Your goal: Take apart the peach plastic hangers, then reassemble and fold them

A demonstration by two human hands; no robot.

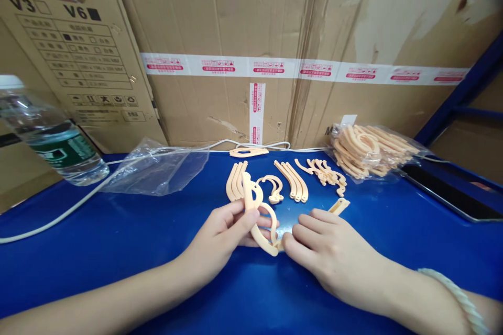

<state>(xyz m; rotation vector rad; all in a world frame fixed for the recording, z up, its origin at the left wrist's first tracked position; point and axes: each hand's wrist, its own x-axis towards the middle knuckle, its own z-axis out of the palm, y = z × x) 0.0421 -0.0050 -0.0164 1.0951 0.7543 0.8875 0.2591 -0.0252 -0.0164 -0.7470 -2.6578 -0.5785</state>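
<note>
My left hand (pixel 226 230) pinches a curved peach plastic piece (pixel 251 204) above the blue table (pixel 118 230), fingers closed round it. My right hand (pixel 326 248) meets it from the right, its fingers closed on the lower end of the same piece and on a short peach strip (pixel 340 205) that sticks out behind the knuckles. Just beyond the hands lie sorted groups of peach parts: curved strips (pixel 236 180), hooked pieces (pixel 273 188), more curved strips (pixel 294 180) and a small heap (pixel 326 172). One flat piece (pixel 247 152) lies by the cardboard.
A clear bag of peach parts (pixel 369 152) sits at the back right, an empty clear bag (pixel 157 167) at the back left. A water bottle (pixel 51 136) lies at far left, with a white cable (pixel 58 214) across the table. Cardboard boxes (pixel 275 36) wall the back. A dark tablet (pixel 444 188) lies right.
</note>
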